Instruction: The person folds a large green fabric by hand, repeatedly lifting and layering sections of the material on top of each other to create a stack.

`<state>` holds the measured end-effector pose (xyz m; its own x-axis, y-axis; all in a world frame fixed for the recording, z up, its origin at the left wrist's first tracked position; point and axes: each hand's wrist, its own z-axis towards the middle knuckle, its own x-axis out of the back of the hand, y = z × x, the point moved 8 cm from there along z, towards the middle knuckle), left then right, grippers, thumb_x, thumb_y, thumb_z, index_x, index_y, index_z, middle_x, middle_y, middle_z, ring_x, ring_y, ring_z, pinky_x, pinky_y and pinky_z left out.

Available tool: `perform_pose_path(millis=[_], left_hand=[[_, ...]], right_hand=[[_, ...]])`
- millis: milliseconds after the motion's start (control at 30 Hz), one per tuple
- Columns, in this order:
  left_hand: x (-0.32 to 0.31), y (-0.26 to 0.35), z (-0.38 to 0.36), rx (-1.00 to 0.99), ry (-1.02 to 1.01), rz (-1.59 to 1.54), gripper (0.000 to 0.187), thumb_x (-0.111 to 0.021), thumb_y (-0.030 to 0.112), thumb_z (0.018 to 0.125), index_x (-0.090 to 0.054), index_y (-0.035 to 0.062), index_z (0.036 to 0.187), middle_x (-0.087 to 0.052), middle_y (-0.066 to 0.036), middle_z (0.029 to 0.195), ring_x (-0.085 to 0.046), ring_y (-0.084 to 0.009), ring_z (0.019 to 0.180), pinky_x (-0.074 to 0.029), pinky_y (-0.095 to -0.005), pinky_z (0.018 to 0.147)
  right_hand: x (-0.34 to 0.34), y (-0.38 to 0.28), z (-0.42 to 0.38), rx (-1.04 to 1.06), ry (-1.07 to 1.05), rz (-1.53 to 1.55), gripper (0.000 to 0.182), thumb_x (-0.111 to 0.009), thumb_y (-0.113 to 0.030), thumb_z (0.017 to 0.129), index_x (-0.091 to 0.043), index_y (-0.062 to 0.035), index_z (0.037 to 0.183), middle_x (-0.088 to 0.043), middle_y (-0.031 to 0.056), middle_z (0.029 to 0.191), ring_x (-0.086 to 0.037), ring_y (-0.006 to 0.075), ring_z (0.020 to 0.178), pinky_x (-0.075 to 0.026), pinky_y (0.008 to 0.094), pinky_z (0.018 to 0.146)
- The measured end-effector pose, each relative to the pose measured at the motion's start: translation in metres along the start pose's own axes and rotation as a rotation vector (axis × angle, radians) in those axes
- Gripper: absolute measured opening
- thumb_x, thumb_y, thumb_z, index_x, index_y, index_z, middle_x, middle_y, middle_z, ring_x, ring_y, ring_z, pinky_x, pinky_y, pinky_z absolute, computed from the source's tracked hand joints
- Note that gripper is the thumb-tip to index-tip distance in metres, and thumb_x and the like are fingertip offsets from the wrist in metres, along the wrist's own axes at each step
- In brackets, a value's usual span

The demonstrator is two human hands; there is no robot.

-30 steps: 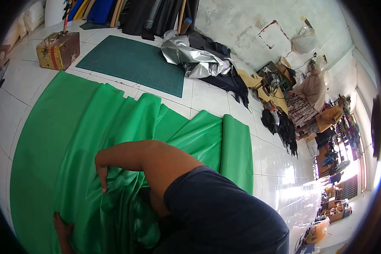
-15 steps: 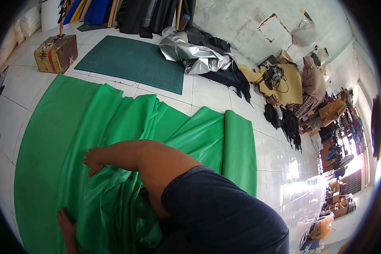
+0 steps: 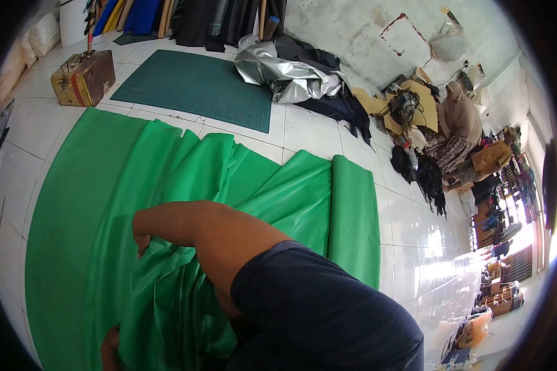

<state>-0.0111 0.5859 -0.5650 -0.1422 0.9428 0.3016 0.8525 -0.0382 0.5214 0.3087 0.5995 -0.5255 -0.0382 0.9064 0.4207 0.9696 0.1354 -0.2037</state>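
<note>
A large green sheet [image 3: 62,235] lies over the floor, bunched into folds in its middle, with a rolled part [image 3: 354,216] at its right side. My right hand [image 3: 141,240] bends down onto the folds, its fingers closed on the green material and partly hidden. The right forearm reaches across the sheet from a dark blue sleeve [image 3: 322,303]. Near the bottom edge my left hand [image 3: 110,347] is against a fold of the sheet, its fingers mostly hidden by the material.
Beyond the sheet lie a green cutting mat [image 3: 192,89], a worn box [image 3: 83,78] and crumpled silver material [image 3: 291,74]. Rolls of material [image 3: 210,21] stand at the back. Two people, one in a beige head covering [image 3: 461,114] and one in a yellow top [image 3: 492,159], are at the right.
My right hand has turned down from spread fingers and closed on the folds. My left hand has moved right and down to a fold. The view has shifted slightly.
</note>
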Motion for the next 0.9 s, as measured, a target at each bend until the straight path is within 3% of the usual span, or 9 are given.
perform_pose_path(millis=[200,300,400,500,567,600,667,800,900], left_hand=[[-0.016,-0.006,0.007,0.011,-0.085,0.072,0.048,-0.053,0.027,0.077,-0.052,-0.0047,0.112,-0.056,-0.016,0.111,-0.053,-0.0227,0.101,-0.041,-0.0344,0.085],[-0.019,-0.009,0.008,0.027,-0.107,0.089,0.048,-0.052,0.028,0.077,-0.051,-0.0046,0.113,-0.054,-0.016,0.113,-0.052,-0.0224,0.102,-0.04,-0.034,0.086],[-0.02,-0.018,0.012,0.05,-0.126,0.089,0.049,-0.052,0.028,0.078,-0.049,-0.0043,0.115,-0.053,-0.016,0.115,-0.051,-0.0222,0.104,-0.04,-0.0334,0.086],[-0.022,-0.013,0.01,0.068,-0.149,0.069,0.051,-0.052,0.029,0.079,-0.047,-0.0036,0.118,-0.051,-0.015,0.118,-0.049,-0.022,0.105,-0.039,-0.0321,0.087],[-0.028,0.006,-0.013,0.285,-0.174,-0.195,0.052,-0.052,0.031,0.08,-0.047,-0.0021,0.119,-0.051,-0.013,0.118,-0.049,-0.022,0.105,-0.039,-0.0315,0.088],[-0.026,-0.002,-0.009,0.286,-0.173,-0.193,0.052,-0.052,0.031,0.08,-0.047,-0.0021,0.119,-0.051,-0.013,0.118,-0.049,-0.022,0.105,-0.039,-0.0315,0.088],[-0.029,-0.024,0.002,0.219,-0.276,-0.197,0.068,-0.05,0.048,0.077,-0.04,0.0007,0.126,-0.05,-0.012,0.119,-0.048,-0.0238,0.107,-0.039,-0.0341,0.088],[-0.026,-0.035,-0.01,0.198,-0.212,-0.268,0.061,-0.043,0.045,0.084,-0.041,-0.001,0.124,-0.05,-0.011,0.12,-0.047,-0.0219,0.107,-0.037,-0.0331,0.09],[-0.013,-0.02,-0.037,0.121,-0.162,-0.362,0.069,-0.039,0.051,0.084,-0.035,-0.0013,0.128,-0.05,-0.015,0.117,-0.048,-0.0219,0.106,-0.037,-0.036,0.089]], right_hand=[[-0.012,0.002,0.002,0.004,-0.076,0.01,0.068,-0.042,-0.066,0.074,-0.049,-0.0176,0.122,-0.044,0.0067,0.127,-0.041,0.0279,0.115,-0.032,0.041,0.095],[-0.027,0.007,0.06,0.107,-0.18,0.13,0.067,-0.042,-0.064,0.075,-0.047,-0.0181,0.124,-0.043,0.0051,0.129,-0.04,0.0265,0.116,-0.032,0.04,0.096],[-0.021,0.001,0.003,0.049,-0.203,0.076,0.075,-0.038,-0.066,0.077,-0.034,-0.0158,0.132,-0.035,0.0021,0.134,-0.034,0.0239,0.122,-0.028,0.0392,0.099],[-0.026,0.001,-0.002,0.034,-0.274,0.108,0.073,-0.038,-0.065,0.077,-0.036,-0.0154,0.131,-0.035,0.002,0.135,-0.035,0.0237,0.121,-0.028,0.039,0.099],[-0.026,0.002,-0.002,0.024,-0.26,0.136,0.071,-0.041,-0.065,0.076,-0.041,-0.0162,0.128,-0.039,0.0035,0.132,-0.038,0.0244,0.119,-0.03,0.0394,0.097],[-0.025,0.003,-0.004,0.015,-0.246,0.163,0.07,-0.043,-0.065,0.074,-0.046,-0.0171,0.125,-0.042,0.005,0.129,-0.04,0.0252,0.117,-0.032,0.0397,0.096],[-0.021,0.0,-0.012,-0.007,-0.205,0.16,0.073,-0.044,-0.067,0.073,-0.045,-0.0159,0.125,-0.042,0.0059,0.129,-0.04,0.0253,0.117,-0.032,0.0398,0.096],[-0.017,0.007,-0.005,-0.063,-0.167,0.181,0.079,-0.045,-0.069,0.07,-0.044,-0.0121,0.125,-0.041,0.0083,0.13,-0.04,0.0256,0.118,-0.032,0.0398,0.096],[-0.008,0.012,-0.01,-0.051,-0.079,0.209,0.08,-0.046,-0.068,0.07,-0.043,-0.0104,0.126,-0.038,0.0076,0.132,-0.038,0.0251,0.119,-0.03,0.04,0.097]])
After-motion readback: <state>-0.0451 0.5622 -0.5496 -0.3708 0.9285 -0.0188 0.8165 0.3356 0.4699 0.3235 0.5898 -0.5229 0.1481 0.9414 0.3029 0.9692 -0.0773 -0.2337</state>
